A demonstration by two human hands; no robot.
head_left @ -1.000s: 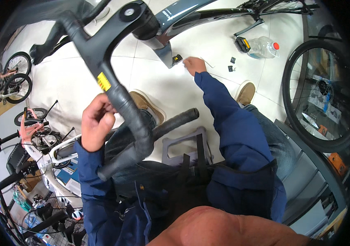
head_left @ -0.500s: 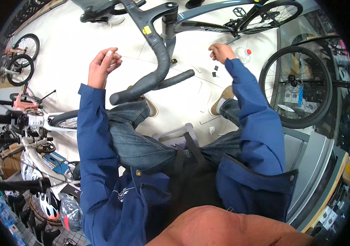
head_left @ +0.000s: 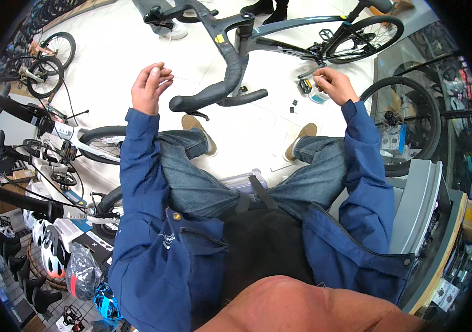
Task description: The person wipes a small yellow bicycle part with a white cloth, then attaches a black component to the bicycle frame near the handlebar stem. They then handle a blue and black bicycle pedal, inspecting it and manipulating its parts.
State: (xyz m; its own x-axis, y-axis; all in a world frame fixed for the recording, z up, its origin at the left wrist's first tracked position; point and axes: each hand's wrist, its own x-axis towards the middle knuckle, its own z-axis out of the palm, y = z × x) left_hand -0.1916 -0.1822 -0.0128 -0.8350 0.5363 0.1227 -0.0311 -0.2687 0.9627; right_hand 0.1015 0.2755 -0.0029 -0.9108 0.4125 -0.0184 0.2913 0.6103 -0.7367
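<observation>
My left hand [head_left: 152,88] is raised left of the drop handlebar [head_left: 230,72], its fingers loosely bent and apart, holding nothing. The handlebar belongs to a dark road bike [head_left: 297,29] standing in front of me; no hand touches its black-taped drops. My right hand [head_left: 334,86] is beside a pedal [head_left: 304,86] at the end of the crank arm [head_left: 312,70]. Its fingers are loosely curled, with a gap between thumb and forefinger, and I see nothing in them. A clear container [head_left: 319,97] is partly hidden behind that hand.
Small black pieces [head_left: 293,106] lie on the white floor between my shoes. At right, a loose wheel [head_left: 396,124] leans by a grey cabinet [head_left: 418,205]. White bikes [head_left: 67,133] crowd the left, with helmets [head_left: 53,252] below. Another person's shoes [head_left: 263,11] show beyond the bike.
The view has shifted. My right hand has drawn back to the right of the crank, and the pedal is now visible. My left hand keeps much the same pose.
</observation>
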